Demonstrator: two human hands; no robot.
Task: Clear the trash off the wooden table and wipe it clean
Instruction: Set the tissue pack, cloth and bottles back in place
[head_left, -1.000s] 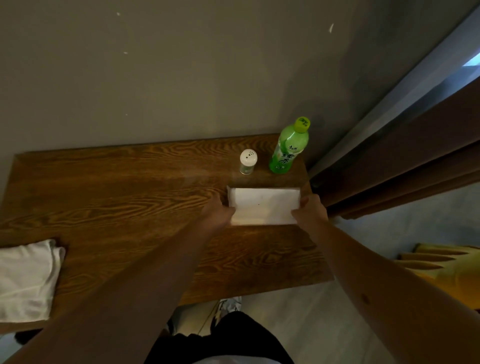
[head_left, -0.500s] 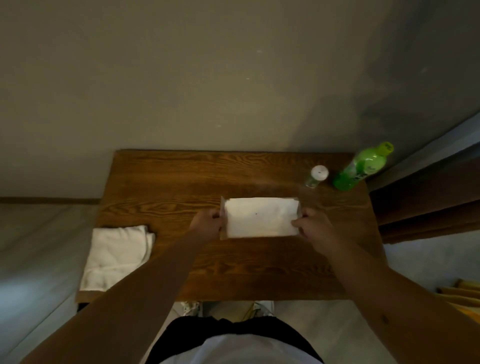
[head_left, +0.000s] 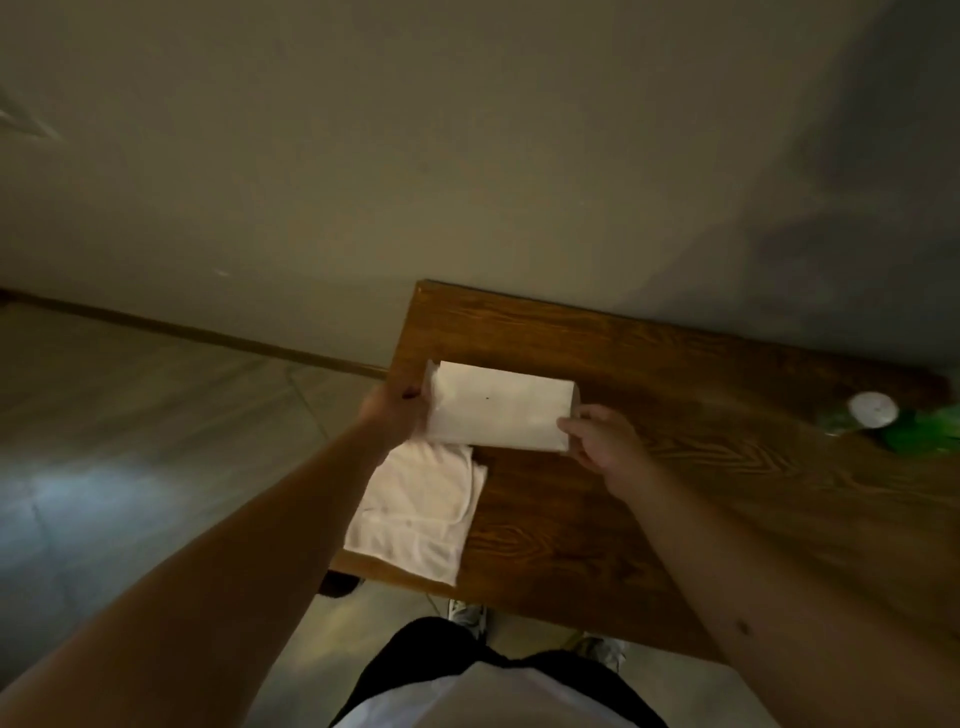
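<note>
A white rectangular paper packet (head_left: 498, 408) is held between both hands above the left end of the wooden table (head_left: 675, 467). My left hand (head_left: 395, 410) grips its left end and my right hand (head_left: 602, 441) pinches its right end. Just below the packet, a folded white cloth (head_left: 421, 514) lies on the table's left front corner, partly hidden by my left forearm.
A small white-capped shaker (head_left: 872, 410) and a green bottle (head_left: 930, 431) stand blurred at the table's far right. A grey wall rises behind the table. Grey floor spreads to the left, and shoes (head_left: 467, 616) show under the front edge.
Both hands carried the packet from the right end of the table past the middle to the left end, above the folded cloth. The view swung left with them.
</note>
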